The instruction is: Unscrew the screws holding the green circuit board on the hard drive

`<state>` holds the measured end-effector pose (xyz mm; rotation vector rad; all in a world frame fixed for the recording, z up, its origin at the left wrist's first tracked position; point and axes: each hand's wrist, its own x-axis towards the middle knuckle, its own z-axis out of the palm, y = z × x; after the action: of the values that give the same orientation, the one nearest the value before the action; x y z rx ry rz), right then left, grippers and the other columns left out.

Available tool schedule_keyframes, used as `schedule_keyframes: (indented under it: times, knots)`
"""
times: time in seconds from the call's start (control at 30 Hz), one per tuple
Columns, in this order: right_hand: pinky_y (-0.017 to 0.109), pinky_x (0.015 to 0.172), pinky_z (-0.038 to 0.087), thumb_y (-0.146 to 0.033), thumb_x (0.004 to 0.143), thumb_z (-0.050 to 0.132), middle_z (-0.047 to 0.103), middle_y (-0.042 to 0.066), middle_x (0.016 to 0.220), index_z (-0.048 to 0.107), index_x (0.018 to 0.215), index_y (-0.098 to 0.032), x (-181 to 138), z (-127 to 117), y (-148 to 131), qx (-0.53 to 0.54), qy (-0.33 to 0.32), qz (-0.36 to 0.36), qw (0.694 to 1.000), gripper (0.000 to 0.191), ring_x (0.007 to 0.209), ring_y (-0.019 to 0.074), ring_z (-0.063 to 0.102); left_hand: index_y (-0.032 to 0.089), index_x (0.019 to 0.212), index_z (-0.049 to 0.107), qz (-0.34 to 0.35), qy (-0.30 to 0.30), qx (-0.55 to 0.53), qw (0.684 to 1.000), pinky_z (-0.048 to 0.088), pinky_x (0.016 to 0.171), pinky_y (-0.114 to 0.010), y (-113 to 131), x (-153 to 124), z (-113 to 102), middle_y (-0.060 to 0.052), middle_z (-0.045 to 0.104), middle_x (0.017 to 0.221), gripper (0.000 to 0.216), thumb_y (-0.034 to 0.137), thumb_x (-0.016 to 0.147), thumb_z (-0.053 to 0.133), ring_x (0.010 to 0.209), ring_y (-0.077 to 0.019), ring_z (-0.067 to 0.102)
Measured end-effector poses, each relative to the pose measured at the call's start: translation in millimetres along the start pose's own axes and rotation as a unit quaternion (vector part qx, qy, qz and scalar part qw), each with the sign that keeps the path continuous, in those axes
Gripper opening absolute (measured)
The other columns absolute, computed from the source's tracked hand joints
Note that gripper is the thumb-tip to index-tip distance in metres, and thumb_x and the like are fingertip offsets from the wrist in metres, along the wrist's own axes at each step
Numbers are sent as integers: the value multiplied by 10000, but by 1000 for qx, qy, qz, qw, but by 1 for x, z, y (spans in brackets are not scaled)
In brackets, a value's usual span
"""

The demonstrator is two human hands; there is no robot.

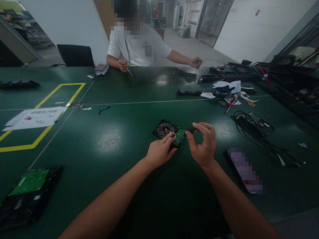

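A hard drive [162, 128] with a black case and a green circuit board [178, 136] lies on the table in front of me. My left hand [160, 151] steadies it, fingertips on the board and thumb at the near edge. Pinched between the thumb and fingers of my right hand [204, 142] is a screwdriver [190, 129] with a dark and yellow handle. It is tilted toward the board's right side, and its tip is too small to make out.
A phone [244, 171] lies right of my right hand, with black cables [259, 136] and another hard drive [261, 123] beyond. At the left is a larger black device [27, 196] with a green board. Across the table [124, 113] sits a person [144, 49] holding a tool.
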<state>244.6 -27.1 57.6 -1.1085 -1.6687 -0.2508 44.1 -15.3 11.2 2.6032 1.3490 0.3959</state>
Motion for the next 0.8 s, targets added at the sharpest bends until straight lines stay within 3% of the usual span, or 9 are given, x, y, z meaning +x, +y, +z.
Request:
schedule_keyframes:
  times: [0.3, 0.57, 0.8]
  knots:
    - [486, 975, 622, -154, 977, 567, 651, 98, 1374, 507, 1432, -283, -7, 4, 4, 69, -48, 17, 996, 477, 1209, 254, 676, 274, 1387, 527, -7, -2, -3, 1000, 619, 890, -402, 1, 0, 2, -48, 440, 1639, 423, 443, 1001, 564, 1136, -255, 723]
    - [477, 935, 616, -137, 958, 594, 649, 102, 1277, 526, 1388, -266, -2, 1, 0, 47, -30, 14, 998, 454, 1175, 254, 650, 258, 1367, 534, -1, -2, -5, 1000, 620, 886, -399, 2, 1, 0, -52, 438, 1641, 407, 439, 1003, 556, 1132, -255, 726]
    - [404, 785, 619, -160, 922, 675, 634, 74, 1161, 551, 1323, -275, 0, -1, -1, 25, -15, 17, 999, 436, 980, 214, 657, 259, 1378, 526, -1, 0, -4, 1000, 619, 893, -400, 1, 0, 0, -55, 437, 1641, 417, 444, 1006, 553, 1121, -251, 729]
